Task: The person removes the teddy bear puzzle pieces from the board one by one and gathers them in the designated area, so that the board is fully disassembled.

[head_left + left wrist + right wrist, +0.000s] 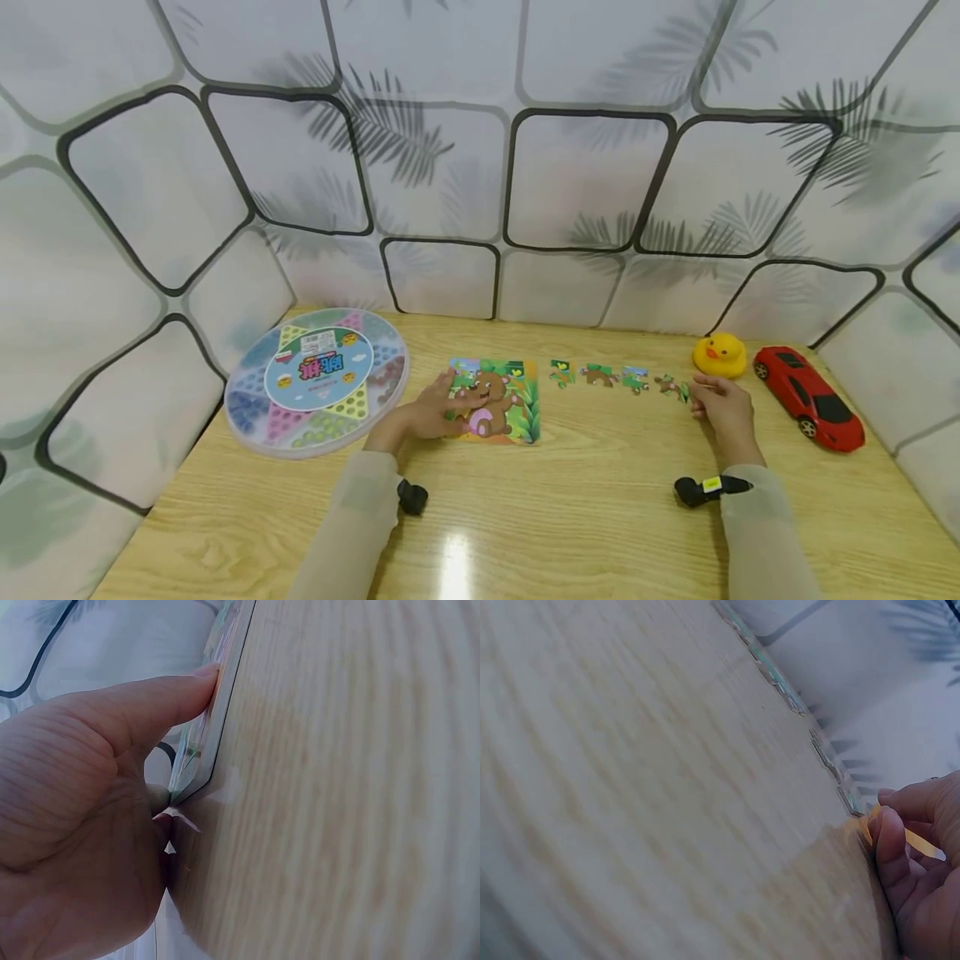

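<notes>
My left hand (432, 410) lies over the left part of a bear jigsaw puzzle (491, 408), its fingers across the picture. In the left wrist view the thumb (176, 697) rests along the puzzle board's edge (217, 735). Several loose puzzle pieces (600, 375) form a row to the right of the board. At the row's right end, my right hand (726, 410) has its thumb and fingers bent together at a small green puzzle piece (684, 392). Its fingertips meet beside the end piece (850, 800) in the right wrist view, and the curled fingers partly hide the contact.
A yellow rubber duck (720, 355) stands just behind my right hand. A red toy car (810, 400) is to its right. On the left lies a round Chinese checkers set (318, 379). A patterned curtain (450, 167) rises behind the wooden table (570, 500).
</notes>
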`<state>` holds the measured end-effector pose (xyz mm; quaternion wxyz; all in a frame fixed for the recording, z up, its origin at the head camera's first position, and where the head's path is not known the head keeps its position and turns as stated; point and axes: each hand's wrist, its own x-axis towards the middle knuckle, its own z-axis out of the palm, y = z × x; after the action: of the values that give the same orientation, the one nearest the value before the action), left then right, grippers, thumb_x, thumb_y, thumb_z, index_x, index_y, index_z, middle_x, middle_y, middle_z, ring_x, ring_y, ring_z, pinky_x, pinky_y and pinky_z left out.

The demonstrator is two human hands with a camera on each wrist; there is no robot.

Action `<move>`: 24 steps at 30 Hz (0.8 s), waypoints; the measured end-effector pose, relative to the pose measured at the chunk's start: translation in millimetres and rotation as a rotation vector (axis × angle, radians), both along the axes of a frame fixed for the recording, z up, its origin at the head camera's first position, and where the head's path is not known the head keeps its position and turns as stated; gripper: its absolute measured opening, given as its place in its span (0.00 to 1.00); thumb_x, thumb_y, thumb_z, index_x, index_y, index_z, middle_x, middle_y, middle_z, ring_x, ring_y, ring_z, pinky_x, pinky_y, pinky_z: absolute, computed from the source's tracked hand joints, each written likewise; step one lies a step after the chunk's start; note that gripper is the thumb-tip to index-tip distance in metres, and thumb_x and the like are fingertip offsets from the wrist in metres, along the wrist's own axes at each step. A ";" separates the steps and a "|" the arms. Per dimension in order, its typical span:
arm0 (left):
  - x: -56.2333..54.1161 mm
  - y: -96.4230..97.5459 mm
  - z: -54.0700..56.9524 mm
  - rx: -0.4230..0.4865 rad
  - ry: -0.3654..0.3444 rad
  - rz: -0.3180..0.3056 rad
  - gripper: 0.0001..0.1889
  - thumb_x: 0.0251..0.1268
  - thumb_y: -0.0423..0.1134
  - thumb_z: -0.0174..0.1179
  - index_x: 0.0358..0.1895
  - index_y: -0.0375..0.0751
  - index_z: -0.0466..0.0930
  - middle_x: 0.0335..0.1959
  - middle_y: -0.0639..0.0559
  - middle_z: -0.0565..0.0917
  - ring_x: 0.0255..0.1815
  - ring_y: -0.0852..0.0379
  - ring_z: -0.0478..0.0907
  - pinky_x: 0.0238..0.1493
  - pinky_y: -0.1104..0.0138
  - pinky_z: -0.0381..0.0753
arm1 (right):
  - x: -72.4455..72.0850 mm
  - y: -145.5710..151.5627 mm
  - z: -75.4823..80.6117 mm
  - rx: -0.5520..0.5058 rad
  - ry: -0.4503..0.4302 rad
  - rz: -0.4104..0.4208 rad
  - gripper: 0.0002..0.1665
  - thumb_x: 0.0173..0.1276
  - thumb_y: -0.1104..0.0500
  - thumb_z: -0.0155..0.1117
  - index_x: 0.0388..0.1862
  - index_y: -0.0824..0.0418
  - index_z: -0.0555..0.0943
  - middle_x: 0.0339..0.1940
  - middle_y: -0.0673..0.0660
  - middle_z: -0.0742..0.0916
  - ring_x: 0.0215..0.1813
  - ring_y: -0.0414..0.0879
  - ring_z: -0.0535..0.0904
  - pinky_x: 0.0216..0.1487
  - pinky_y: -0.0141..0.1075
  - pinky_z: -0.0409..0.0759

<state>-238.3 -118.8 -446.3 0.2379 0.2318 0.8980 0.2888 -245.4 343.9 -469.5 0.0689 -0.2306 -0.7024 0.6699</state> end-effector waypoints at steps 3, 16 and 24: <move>0.0 -0.2 -0.4 0.003 0.003 -0.004 0.27 0.69 0.44 0.55 0.70 0.54 0.63 0.75 0.36 0.28 0.75 0.40 0.25 0.69 0.39 0.38 | 1.6 -0.3 1.0 -0.019 0.014 -0.005 0.12 0.64 0.66 0.61 0.47 0.64 0.77 0.20 0.44 0.79 0.19 0.35 0.74 0.20 0.25 0.77; -1.8 0.1 -2.2 -0.012 0.001 0.007 0.27 0.68 0.46 0.55 0.70 0.56 0.64 0.75 0.38 0.28 0.75 0.42 0.25 0.69 0.40 0.39 | 7.2 -1.3 6.6 -0.075 0.036 -0.001 0.12 0.65 0.64 0.62 0.48 0.63 0.77 0.22 0.44 0.82 0.19 0.36 0.75 0.21 0.26 0.77; -2.0 -0.3 -3.8 -0.006 -0.001 0.006 0.27 0.68 0.47 0.55 0.70 0.56 0.64 0.75 0.39 0.29 0.75 0.42 0.25 0.69 0.40 0.39 | 9.2 -2.5 9.9 -0.071 0.057 0.025 0.08 0.66 0.63 0.62 0.44 0.59 0.80 0.23 0.45 0.81 0.19 0.36 0.75 0.21 0.27 0.78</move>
<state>-240.3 -119.2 -450.2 0.2381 0.2280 0.8995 0.2869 -236.2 341.4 -459.5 0.0723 -0.2049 -0.6789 0.7013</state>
